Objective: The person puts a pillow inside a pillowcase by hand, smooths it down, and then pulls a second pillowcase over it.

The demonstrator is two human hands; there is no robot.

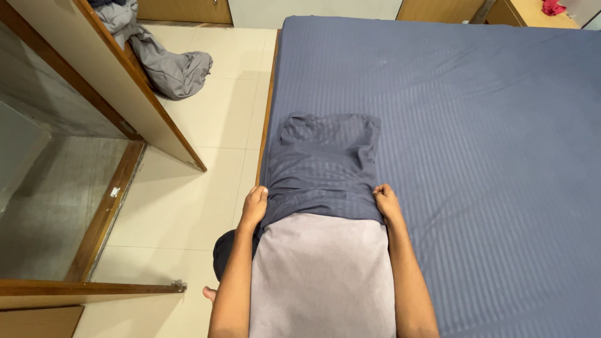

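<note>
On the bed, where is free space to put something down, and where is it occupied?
Free: the blue sheet right of the pillow and beyond the pillowcase. Crowded: the bed's left edge, where the left hand and right hand grip the pillowcase.

Left hand (255, 203) and right hand (387, 200) grip the open edge of a dark blue pillowcase (325, 166) partly over a pale pillow (322, 275), near edge of the blue-sheeted bed (488, 144). Grey cloth (169, 66) lies far left on the floor.

head camera, looking steeply down, close over bed (488, 156)
</note>
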